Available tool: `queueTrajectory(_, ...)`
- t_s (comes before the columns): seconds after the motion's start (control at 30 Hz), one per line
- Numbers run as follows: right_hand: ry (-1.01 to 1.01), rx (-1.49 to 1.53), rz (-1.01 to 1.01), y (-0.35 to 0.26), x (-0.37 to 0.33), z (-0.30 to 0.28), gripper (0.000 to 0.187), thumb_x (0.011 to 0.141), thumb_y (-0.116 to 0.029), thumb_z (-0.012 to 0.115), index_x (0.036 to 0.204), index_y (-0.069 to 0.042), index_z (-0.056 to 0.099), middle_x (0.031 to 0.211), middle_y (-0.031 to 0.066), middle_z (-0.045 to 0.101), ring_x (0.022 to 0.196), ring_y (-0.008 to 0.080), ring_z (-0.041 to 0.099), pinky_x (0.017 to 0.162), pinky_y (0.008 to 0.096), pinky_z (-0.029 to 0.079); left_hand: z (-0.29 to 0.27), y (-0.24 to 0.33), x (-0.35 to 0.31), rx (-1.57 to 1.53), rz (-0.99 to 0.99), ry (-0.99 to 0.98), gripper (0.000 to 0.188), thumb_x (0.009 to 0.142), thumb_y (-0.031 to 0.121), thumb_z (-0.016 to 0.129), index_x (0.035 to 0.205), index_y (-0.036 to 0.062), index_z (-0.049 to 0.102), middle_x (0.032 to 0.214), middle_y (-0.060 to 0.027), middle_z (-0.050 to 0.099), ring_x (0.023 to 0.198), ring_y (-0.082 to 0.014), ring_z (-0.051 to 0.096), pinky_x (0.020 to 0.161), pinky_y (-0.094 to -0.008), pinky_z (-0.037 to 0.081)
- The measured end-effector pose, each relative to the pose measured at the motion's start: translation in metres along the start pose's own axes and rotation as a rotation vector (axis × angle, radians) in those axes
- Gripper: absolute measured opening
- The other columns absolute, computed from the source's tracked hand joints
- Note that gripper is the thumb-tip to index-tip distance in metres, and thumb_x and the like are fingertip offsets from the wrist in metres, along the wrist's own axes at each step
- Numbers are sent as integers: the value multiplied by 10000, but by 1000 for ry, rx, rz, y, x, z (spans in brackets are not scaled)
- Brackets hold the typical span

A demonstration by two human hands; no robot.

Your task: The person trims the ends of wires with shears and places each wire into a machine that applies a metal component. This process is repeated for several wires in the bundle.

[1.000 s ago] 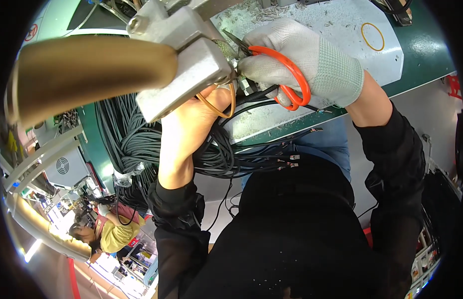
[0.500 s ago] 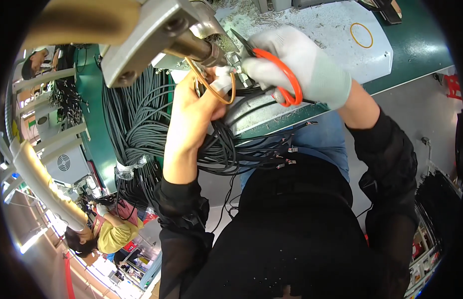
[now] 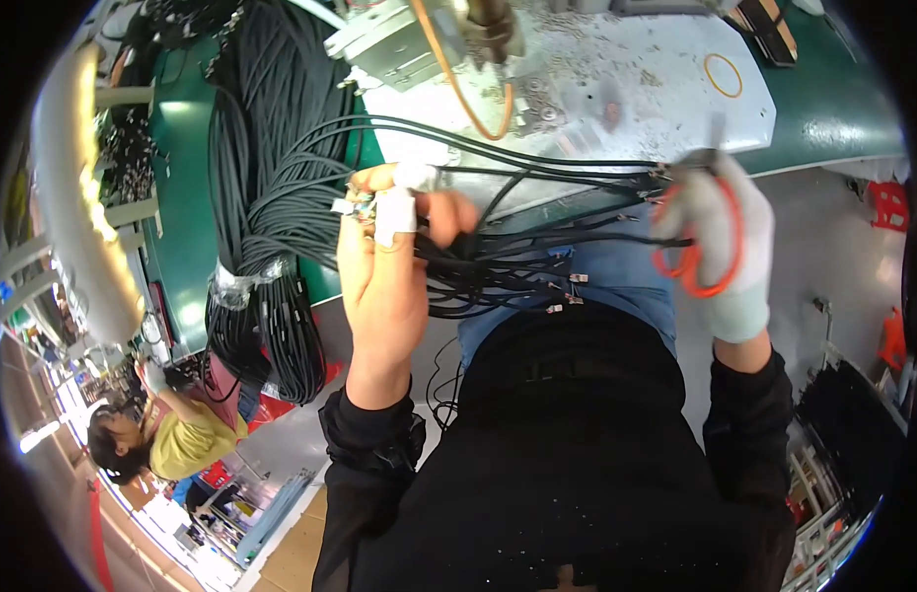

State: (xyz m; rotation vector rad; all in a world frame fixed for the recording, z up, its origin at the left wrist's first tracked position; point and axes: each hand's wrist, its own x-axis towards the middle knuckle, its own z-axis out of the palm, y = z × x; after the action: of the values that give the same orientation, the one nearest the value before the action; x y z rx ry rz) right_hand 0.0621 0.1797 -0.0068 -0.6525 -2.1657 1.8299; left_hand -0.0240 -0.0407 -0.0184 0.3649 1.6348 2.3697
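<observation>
My left hand (image 3: 384,271), with white covers on some fingertips, is closed at the edge of the bench. A small metal connector (image 3: 343,206) with thin coloured wires shows between its fingers. Black cables (image 3: 458,268) run under and beside this hand, several with connector ends over my lap. My right hand (image 3: 739,222), in a white glove and blurred, is out to the right, closed around red-handled scissors (image 3: 732,259). Ends of several black cables reach its fingers; whether it grips them too, I cannot tell.
A thick bundle of black cables (image 3: 281,109) lies on the green bench (image 3: 187,247). Behind my hands is a machine (image 3: 394,44) with a hanging orange loop (image 3: 443,64). Metal scraps litter the white board (image 3: 665,59). At the left, another person (image 3: 187,444) sits in yellow.
My right hand has swung right and toward me with the scissors, away from the machine. My left hand has drawn back from the machine and now shows a connector. The view has shifted.
</observation>
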Motion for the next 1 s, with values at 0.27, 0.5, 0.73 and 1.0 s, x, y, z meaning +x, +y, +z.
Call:
queueTrajectory(0.27,-6,-28,17,-53,-26,-14,217,831,-180,609,882,30,599,667,48,570,554,107,544,525,230,435,28,11,-14,528,-146,-389,124,890,53,492,998,-2,516,669,-34,526,533,-110,464,505,-249,409)
queueTrajectory(0.5,-626,-302,-95,-51,-2,3,202,784,-178,605,813,21,607,617,30,534,507,74,461,499,239,387,32,7,-21,1017,139,-533,313,703,12,659,982,10,516,646,-100,521,571,-261,553,515,-324,425)
queueTrajectory(0.73,-602,-272,-128,-41,0,1,260,811,-242,651,774,10,600,503,48,462,458,90,414,445,257,342,35,-7,-26,1196,399,-386,420,624,23,716,993,27,517,678,-94,534,613,-268,561,541,-352,436)
queueTrajectory(1.0,-777,107,427,-40,3,-3,186,815,-186,598,800,0,603,534,3,526,444,76,484,429,219,374,33,-4,-20,1104,364,-550,429,636,17,716,1012,20,510,689,-85,535,629,-252,558,588,-344,446)
